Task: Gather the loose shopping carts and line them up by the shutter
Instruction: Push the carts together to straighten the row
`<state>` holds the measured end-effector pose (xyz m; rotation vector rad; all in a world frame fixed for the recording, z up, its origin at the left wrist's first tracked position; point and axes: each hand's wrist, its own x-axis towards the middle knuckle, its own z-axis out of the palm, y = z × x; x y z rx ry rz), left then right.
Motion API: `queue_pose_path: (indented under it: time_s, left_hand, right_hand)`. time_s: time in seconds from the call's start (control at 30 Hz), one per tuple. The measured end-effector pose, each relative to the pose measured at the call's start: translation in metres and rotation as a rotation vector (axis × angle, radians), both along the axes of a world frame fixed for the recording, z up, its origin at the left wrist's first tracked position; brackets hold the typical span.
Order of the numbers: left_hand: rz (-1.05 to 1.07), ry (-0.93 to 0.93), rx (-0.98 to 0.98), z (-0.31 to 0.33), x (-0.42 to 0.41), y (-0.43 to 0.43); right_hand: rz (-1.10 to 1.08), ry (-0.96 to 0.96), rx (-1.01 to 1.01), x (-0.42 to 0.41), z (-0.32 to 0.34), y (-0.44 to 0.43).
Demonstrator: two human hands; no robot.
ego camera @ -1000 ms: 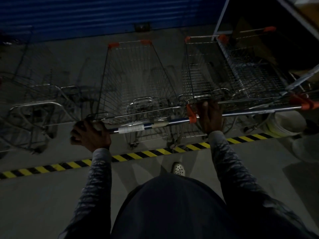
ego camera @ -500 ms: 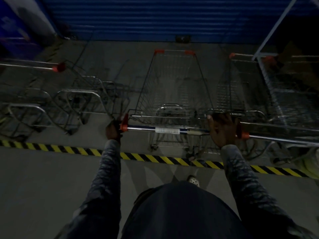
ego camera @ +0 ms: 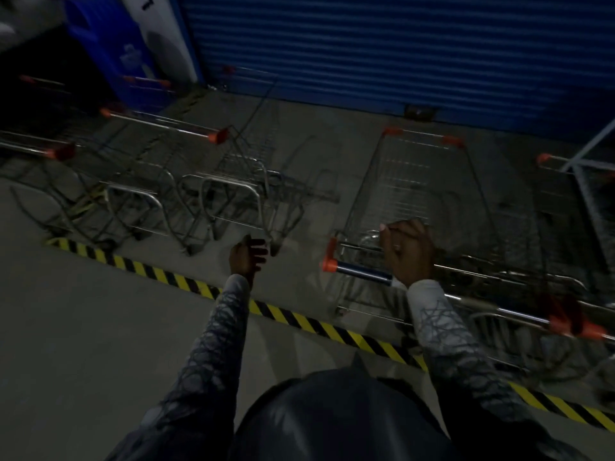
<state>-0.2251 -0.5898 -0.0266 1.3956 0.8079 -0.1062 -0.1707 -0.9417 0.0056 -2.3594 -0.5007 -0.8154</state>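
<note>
A wire shopping cart (ego camera: 422, 181) with orange corners stands nose-first toward the blue shutter (ego camera: 382, 51). My right hand (ego camera: 407, 252) is closed on the cart's rear basket rim, just above its blue handle bar (ego camera: 364, 272). My left hand (ego camera: 249, 258) hangs free in the air to the left of the handle, fingers loosely apart, holding nothing. A second cart (ego camera: 565, 227) stands right of the first, partly cut off. Several more carts (ego camera: 199, 181) are clustered at the left, their handles (ego camera: 166, 123) pointing right.
A yellow-and-black hazard stripe (ego camera: 299, 319) runs diagonally across the concrete floor in front of the carts. A blue bin (ego camera: 113, 51) stands in the far left corner. A metal frame (ego camera: 589, 151) rises at the right edge. Bare floor lies at lower left.
My left hand has let go of the cart handle and now hangs free to its left. My right hand slid left onto the basket rim. The view swung left, showing more carts there.
</note>
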Motion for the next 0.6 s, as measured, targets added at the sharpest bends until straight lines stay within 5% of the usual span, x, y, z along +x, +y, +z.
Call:
queue_pose_path:
  time_s: [0.2,0.37,0.6]
  left_hand:
    - [0.17,-0.027,0.109,0.018,0.012,0.091]
    - [0.203,-0.152,0.271,0.023,0.048,0.134]
    - [-0.384,-0.042,0.992,0.029,0.161,0.191]
  right_hand:
    - [0.095,0.013,-0.04,0.037,0.019,0.101]
    - [0.155,0.22,-0.156,0.087,0.033,0.181]
    - [0.041,0.776,-0.231,0.181,0.037,0.317]
